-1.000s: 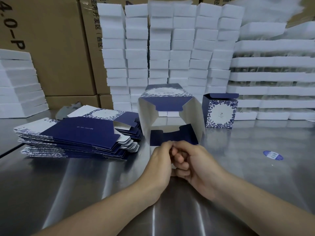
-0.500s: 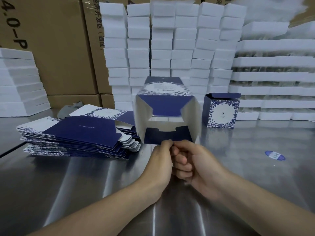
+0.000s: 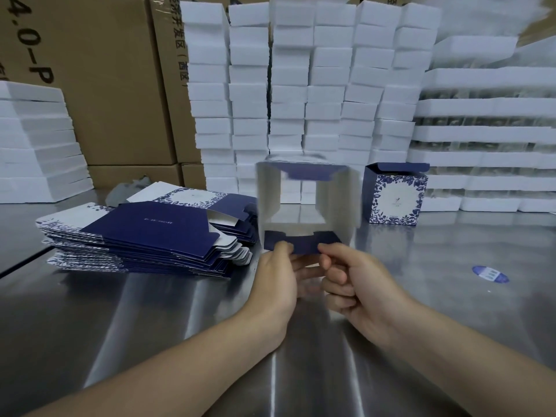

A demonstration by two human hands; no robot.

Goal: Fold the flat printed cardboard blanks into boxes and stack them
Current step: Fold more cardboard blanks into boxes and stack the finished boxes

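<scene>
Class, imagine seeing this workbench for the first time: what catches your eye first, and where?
The half-formed box, an open blue-and-white tube at centre, its near flap pinched by the left hand and right hand. To its left lies a pile of flat blanks; to its right stands one finished box, with white foam blocks stacked behind.

Open counter (image 3: 436, 320) runs along the near side and right, broken only by a flat sticker (image 3: 490, 273). A pile of flat blanks (image 3: 144, 239) blocks the left; a folded box (image 3: 395, 195) and stacked white blocks (image 3: 301, 85) wall off the back.
</scene>
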